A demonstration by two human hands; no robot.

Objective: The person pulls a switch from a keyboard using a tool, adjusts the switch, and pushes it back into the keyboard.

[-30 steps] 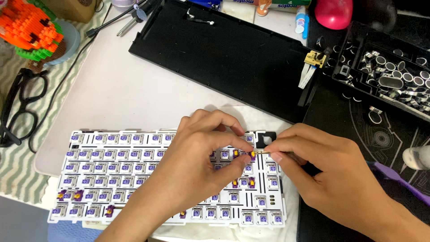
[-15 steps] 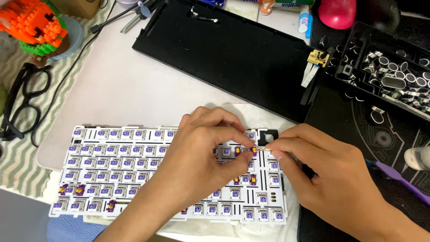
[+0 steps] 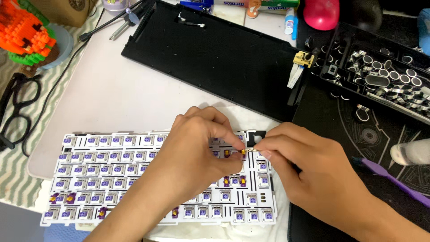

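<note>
A white keyboard plate full of purple-stemmed switches lies on a pale mat in front of me. My left hand rests over its right half, thumb and forefinger pinched on a small purple and yellow piece. My right hand meets it from the right and pinches a thin metal wire that touches the same piece. Both hands hover just above the plate's upper right rows. What lies under the left palm is hidden.
A black keyboard case lies behind the plate. A black tray of keycaps sits at right on a dark desk mat. A purple brush lies at right. Black glasses and an orange brick model sit at left.
My left hand's fingers have shifted right to meet my right hand's fingertips. The dark switch seen in the left fingers half a second ago is gone from view; a small yellow-tipped piece shows there.
</note>
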